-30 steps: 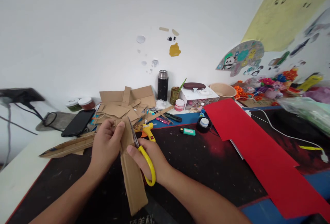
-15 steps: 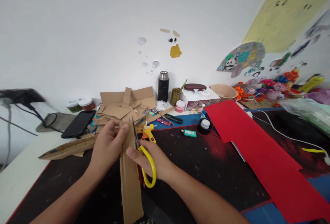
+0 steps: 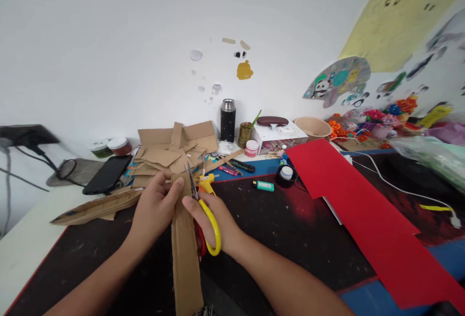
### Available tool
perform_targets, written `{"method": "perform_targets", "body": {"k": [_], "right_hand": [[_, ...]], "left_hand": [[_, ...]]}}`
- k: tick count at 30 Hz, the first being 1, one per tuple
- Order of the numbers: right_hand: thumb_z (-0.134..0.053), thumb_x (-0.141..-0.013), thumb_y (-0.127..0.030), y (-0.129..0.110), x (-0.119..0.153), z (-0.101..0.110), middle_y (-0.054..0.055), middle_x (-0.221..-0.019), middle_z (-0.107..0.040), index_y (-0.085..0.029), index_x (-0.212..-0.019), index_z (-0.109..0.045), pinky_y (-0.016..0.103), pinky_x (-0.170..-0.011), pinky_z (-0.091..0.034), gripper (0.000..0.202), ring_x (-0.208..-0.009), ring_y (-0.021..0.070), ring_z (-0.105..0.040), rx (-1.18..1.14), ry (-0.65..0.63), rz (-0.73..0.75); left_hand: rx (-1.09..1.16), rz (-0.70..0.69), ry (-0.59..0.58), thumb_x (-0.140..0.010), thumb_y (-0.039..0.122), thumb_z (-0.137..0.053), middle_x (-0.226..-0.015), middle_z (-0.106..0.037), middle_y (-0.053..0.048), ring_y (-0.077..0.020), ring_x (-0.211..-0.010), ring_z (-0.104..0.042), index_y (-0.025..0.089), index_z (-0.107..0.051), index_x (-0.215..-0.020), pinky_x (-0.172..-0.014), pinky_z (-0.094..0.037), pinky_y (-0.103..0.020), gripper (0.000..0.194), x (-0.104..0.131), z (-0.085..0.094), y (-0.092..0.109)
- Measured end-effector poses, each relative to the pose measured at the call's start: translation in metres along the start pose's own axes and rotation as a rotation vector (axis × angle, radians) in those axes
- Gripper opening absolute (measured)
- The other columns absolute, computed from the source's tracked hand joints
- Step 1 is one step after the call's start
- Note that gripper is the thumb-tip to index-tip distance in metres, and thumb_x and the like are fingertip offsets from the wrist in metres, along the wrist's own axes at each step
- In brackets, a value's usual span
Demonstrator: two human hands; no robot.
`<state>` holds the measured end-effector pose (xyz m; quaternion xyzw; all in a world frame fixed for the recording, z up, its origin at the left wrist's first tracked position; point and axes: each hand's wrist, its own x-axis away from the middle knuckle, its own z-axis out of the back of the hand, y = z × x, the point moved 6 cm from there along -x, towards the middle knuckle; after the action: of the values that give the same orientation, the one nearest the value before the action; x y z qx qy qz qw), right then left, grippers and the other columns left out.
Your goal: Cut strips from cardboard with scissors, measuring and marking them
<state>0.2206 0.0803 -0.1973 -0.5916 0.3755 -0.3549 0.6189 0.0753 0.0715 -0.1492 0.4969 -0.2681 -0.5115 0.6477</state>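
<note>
The long brown corrugated cardboard strip (image 3: 186,253) runs off the bottom edge at six o'clock, so its lower end is unseen. The steel blades of the yellow-handled scissors (image 3: 203,209) are too thin to tell how far they gape. The right hand (image 3: 210,219) covers part of the handle loops. At three o'clock, the red paper sheet (image 3: 363,209) is cut off, and the colourful craft flowers (image 3: 378,117) blur together.

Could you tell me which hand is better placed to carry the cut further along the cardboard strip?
The right hand: it grips the yellow scissors, whose blades meet the cardboard strip at its top. The left hand pinches the strip's upper end, steadying it.
</note>
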Motion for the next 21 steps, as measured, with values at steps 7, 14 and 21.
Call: {"method": "perform_targets", "body": {"k": [7,14,21], "right_hand": [[-0.062,-0.101,-0.067,0.013,0.004,-0.01,-0.007,-0.059,-0.052,-0.025,-0.083,-0.052,0.025,-0.046,-0.04,0.047,-0.047,0.0143,-0.051,-0.086,-0.037,-0.168],[-0.06,-0.094,-0.085,0.007,0.003,-0.008,-0.007,-0.057,-0.053,-0.025,-0.088,-0.054,0.025,-0.044,-0.04,0.061,-0.044,0.0137,-0.051,-0.147,-0.073,-0.156],[-0.058,-0.085,-0.099,-0.001,0.004,-0.006,-0.005,-0.068,-0.045,-0.022,-0.078,-0.053,0.027,-0.058,-0.033,0.077,-0.062,0.0132,-0.042,-0.032,-0.118,-0.04]], "left_hand": [[0.03,0.024,0.005,-0.08,0.063,-0.07,-0.061,-0.065,0.002,-0.0197,-0.052,-0.059,0.026,-0.061,-0.082,-0.046,-0.042,-0.028,0.039,0.002,-0.003,0.003],[0.174,0.008,0.109,-0.081,0.061,-0.08,-0.066,-0.063,0.004,-0.0164,-0.054,-0.057,0.025,-0.06,-0.083,-0.047,-0.042,-0.025,0.041,-0.005,0.013,-0.002],[0.297,-0.043,0.325,-0.091,0.057,-0.075,-0.075,-0.067,0.003,-0.0169,-0.062,-0.062,0.025,-0.066,-0.093,-0.057,-0.052,-0.026,0.034,-0.026,0.057,-0.007]]}}
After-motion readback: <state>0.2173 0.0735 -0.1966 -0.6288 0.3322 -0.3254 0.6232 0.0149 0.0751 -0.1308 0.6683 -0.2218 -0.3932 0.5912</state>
